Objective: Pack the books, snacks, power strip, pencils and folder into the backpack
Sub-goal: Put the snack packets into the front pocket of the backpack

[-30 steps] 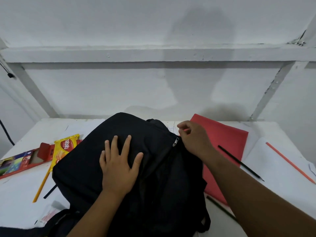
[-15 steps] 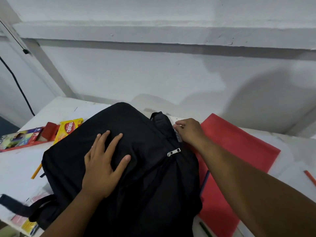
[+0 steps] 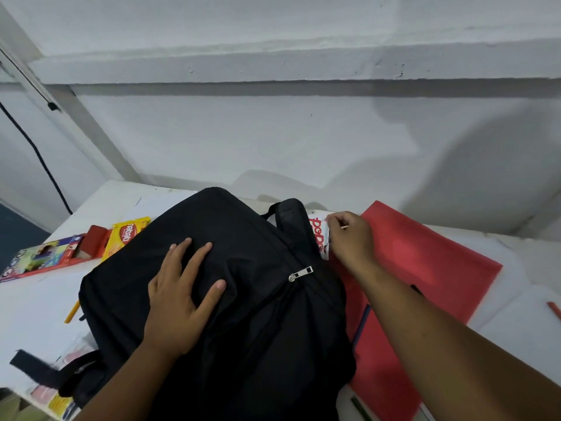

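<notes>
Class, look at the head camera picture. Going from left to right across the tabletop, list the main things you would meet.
Coloured pencil box → yellow snack packet → left hand flat on the black backpack → white snack wrapper → right hand pinching it → red folder → orange pencil.

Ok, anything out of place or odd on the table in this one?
Mostly ordinary packing clutter. The coloured pencil box lies with its end flap open beside the yellow snack pack, and a yellow pencil is partly trapped under the backpack. Nothing looks spilled or damaged.
</notes>
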Demonstrator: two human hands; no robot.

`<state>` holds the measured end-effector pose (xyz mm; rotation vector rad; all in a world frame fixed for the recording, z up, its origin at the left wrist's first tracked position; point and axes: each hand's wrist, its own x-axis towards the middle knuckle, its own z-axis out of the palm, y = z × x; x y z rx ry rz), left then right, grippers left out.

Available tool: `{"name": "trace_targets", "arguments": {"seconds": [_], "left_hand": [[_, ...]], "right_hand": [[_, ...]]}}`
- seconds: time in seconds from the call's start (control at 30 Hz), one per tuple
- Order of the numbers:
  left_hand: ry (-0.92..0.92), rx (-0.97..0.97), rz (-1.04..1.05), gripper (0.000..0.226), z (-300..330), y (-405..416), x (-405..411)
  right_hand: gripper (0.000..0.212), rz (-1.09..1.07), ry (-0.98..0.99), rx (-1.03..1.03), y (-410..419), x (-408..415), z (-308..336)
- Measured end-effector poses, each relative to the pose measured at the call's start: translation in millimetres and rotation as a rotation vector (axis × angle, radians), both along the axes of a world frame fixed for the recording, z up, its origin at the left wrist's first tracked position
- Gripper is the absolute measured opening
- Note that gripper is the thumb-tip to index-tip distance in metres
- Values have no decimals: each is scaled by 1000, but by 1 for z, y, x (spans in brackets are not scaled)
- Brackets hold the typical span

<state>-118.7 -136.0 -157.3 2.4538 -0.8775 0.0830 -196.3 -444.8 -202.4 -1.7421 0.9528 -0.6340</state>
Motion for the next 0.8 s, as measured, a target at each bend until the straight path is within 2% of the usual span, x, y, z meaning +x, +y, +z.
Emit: {"name": "trace_targets", "arguments": {"seconds": [0.3, 0.43, 0.6, 0.8], "left_hand": [[11, -39, -21, 67, -1, 2, 0], [18, -40, -45, 70, -4, 6, 1], [31, -76, -119, 76, -4, 14, -1], [27, -174, -263, 82, -4, 30, -6]], "right_hand": [[21, -293, -222, 81, 25, -53, 37], [17, -401, -344, 30, 51, -72, 72], [8, -309, -409, -17, 103, -90, 101], [30, -163, -257, 116, 177, -103, 94]]}}
